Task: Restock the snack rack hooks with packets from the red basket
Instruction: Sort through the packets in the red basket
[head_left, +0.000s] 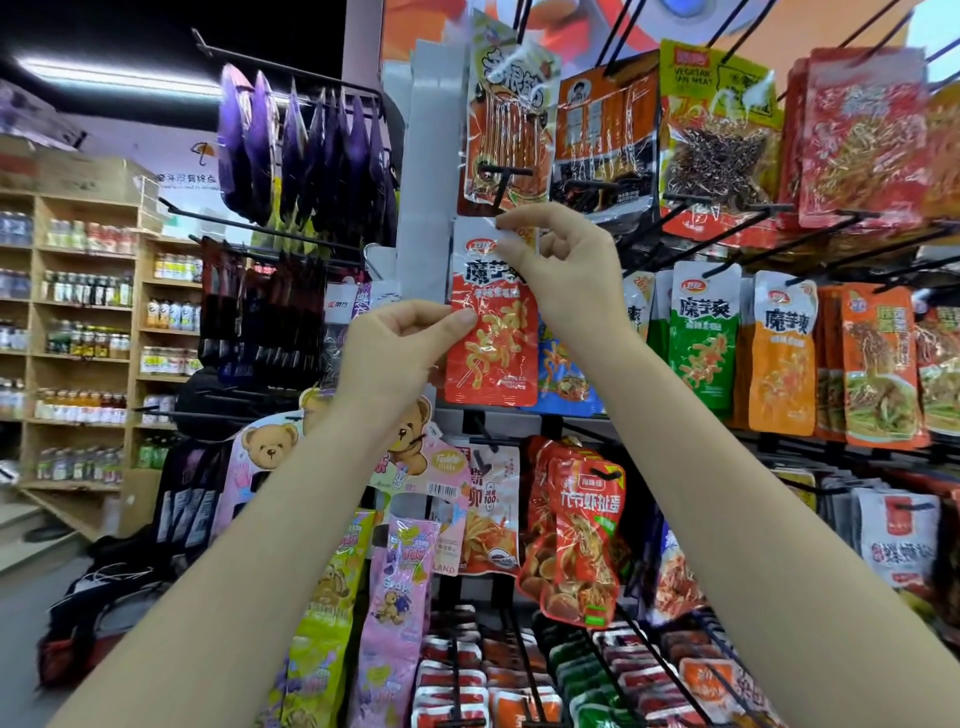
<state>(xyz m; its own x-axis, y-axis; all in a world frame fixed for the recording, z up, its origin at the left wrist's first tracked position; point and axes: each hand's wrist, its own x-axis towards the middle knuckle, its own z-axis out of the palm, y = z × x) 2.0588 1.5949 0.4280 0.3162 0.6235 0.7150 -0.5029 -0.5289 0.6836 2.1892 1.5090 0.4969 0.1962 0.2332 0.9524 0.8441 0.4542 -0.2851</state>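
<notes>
Up top, both hands, left & right, pinching red pkt; hook hidden behind fingers.

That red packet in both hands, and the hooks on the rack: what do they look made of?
Red packet: glossy plastic film, judging by its crinkles and glare. The left hand and right hand both pinch it. Hooks: thin black rods, probably coated metal wire.

You've got one view only: head-worn wide-angle, facing forward and slightly up at the snack rack, close in. Both forearms enter from the bottom edge and meet just left of frame centre. Wooden shelves sit farther back at the left edge. Edges bow from lens distortion.
</notes>
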